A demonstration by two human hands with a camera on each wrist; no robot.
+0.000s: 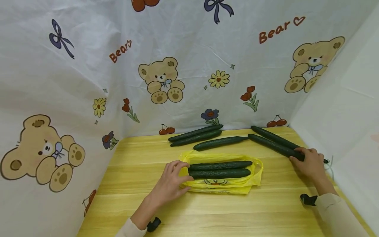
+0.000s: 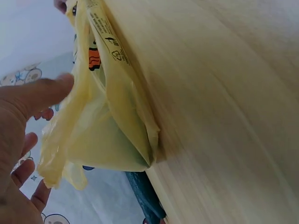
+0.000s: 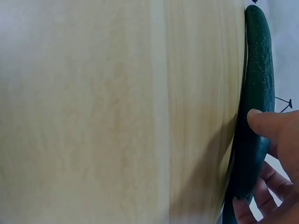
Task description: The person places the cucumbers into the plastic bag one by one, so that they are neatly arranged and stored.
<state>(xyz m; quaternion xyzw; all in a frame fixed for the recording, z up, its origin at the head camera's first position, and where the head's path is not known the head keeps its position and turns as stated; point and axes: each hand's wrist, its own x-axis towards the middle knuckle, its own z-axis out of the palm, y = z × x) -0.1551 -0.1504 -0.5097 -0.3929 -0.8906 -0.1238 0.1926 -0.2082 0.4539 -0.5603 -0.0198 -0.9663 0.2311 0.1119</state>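
Of two hands, the left hand [image 1: 170, 184] has its fingers spread at the left end of one thin yellow plastic bag [image 1: 237, 190]; the right hand [image 1: 311, 163] grasps one long dark-green cucumber [image 1: 270, 144] near the right edge of the wooden table [image 1: 207, 217]. Seven cucumbers show: two in the bag, three near the back edge, two toward the right edge, the grasped one included.

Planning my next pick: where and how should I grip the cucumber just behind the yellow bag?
Likely best across its thick middle, straight from above: the cucumber lies sideways with its top uncovered, its thin right tip appears to meet another cucumber, and the yellow bag sits close in front.
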